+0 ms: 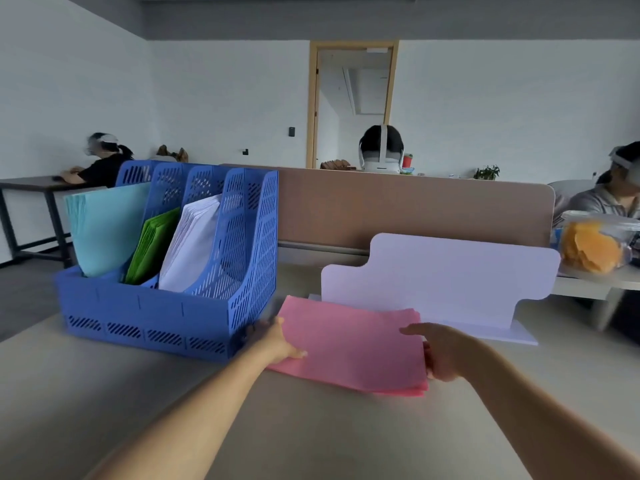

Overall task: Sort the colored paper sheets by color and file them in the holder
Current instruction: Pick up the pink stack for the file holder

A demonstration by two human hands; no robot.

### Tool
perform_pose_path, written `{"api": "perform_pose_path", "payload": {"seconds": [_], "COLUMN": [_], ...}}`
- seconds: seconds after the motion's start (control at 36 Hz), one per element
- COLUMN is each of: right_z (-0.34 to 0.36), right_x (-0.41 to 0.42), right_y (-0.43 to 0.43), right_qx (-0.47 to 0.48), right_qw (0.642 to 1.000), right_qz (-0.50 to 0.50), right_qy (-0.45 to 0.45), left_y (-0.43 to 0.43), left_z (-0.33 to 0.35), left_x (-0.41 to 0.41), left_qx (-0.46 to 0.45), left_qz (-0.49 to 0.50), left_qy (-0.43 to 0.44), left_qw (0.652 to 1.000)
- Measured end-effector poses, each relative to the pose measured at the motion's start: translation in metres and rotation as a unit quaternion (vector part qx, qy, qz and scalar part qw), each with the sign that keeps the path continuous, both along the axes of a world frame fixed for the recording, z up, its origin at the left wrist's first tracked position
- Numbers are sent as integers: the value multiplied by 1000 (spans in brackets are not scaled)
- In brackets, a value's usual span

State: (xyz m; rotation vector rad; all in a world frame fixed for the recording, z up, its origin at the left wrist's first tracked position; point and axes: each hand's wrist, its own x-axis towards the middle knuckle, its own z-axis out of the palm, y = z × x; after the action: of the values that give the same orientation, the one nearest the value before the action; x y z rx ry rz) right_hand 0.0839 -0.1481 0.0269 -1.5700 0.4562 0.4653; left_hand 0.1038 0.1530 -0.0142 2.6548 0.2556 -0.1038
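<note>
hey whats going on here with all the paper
A person is sorting paper by colour. Both hands, the left hand and the right hand, grip the side edges of a stack of pink paper sheets above the beige table. The blue plastic four-slot file holder already has light blue sheets, green sheets and white sheets; its rightmost slot looks empty.

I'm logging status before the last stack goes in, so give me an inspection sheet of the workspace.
Surface: beige table, mostly bare.
Job's things: blue holder has light blue sheets, green sheets and white sheets in three slots; rightmost slot looks empty. Pink stack lies beside it.
Clutter: white stand; jar of orange snacks.
Grippers: left hand and right hand grip the pink stack's side edges.
Cables: nothing seen.
Surroundings: tan partition; people seated beyond.
</note>
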Motion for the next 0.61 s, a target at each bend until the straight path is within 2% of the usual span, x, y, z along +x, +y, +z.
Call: {"api": "perform_pose_path", "payload": {"seconds": [0.11, 0.25, 0.39, 0.47, 0.56, 0.61], "right_z": [-12, -27, -38, -39, -35, -34], "right_x": [-2, -11, -17, -22, -29, -35], "right_y": [13, 26, 21, 23, 33, 42], "right_qx": [-32, -33, 48, 100, 147, 175], "right_qw": [998, 992, 980, 968, 955, 949], "right_qz": [43, -2, -88, -122, -138, -138], "right_qy": [-32, -124, -174, -195, -216, -224], "left_y": [0, 3, 0, -6, -21, -30], "left_z": [-5, -15, -15, -14, -3, 2], "left_x": [-8, -20, -33, -36, -36, -31], "left_qx": [-62, -204, -270, -317, -462, -559], "left_qz": [4, 15, 30, 29, 105, 159], "left_qy": [-45, -131, -245, -255, -220, -192], "left_qw": [997, 970, 931, 913, 853, 791]}}
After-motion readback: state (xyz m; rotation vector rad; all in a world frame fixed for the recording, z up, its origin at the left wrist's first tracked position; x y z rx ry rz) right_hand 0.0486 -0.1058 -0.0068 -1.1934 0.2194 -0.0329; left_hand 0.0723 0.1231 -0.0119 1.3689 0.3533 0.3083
